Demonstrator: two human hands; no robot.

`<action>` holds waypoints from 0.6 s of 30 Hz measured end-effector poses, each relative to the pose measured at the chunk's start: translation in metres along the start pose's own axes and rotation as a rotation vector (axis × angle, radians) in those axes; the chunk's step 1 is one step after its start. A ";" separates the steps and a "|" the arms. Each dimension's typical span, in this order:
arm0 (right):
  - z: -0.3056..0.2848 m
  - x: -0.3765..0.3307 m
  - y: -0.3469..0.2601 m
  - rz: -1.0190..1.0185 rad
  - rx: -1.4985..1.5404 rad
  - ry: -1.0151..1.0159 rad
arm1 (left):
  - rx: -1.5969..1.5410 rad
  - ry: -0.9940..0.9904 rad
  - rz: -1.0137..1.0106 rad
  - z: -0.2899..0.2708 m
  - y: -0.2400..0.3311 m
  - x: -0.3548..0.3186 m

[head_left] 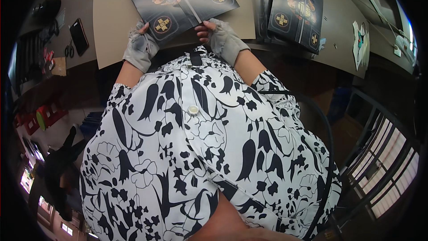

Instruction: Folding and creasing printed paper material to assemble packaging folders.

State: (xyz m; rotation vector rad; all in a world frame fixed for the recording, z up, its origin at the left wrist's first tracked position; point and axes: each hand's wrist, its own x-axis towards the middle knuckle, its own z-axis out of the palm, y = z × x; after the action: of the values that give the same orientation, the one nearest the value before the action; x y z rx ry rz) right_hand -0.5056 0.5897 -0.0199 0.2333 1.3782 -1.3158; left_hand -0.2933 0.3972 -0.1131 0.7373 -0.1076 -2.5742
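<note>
A glossy black printed sheet (191,11), with gold and red designs and a pale strip down its middle, lies tilted in front of me. My left hand (141,47), in a grey glove with bare fingertips, pinches its near left corner. On the near edge, by the end of the strip, my right hand (225,40) grips the sheet between thumb and fingers; it wears a matching glove. Under the sheet is a large tan board (109,22). To the right, a stack of similar black printed sheets (292,18) is slightly fanned out.
On the left of the table lie a dark phone (79,37) and a pair of scissors (69,50). A white cut-out piece (358,44) and small scraps sit at the right. A black cable (323,120) curves past my right side. Red stools (51,114) stand on the floor, far left.
</note>
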 end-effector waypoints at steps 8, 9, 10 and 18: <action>0.010 -0.001 -0.002 0.047 -0.059 0.041 | 0.129 0.121 0.053 -0.021 -0.003 0.011; 0.011 -0.002 -0.002 0.089 -0.109 0.068 | 0.246 0.183 0.162 -0.028 -0.005 0.015; 0.011 0.003 -0.002 0.091 -0.111 0.066 | 0.244 0.185 0.164 -0.035 -0.004 0.019; 0.017 -0.023 -0.022 -0.761 -1.596 0.160 | 1.410 0.435 0.518 0.003 0.013 -0.010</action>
State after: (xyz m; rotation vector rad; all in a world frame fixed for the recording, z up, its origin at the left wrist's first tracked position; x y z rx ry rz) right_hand -0.5058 0.5811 0.0150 -1.3761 2.3322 -0.3570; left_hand -0.2818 0.3895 -0.1034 1.4107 -1.7701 -1.4746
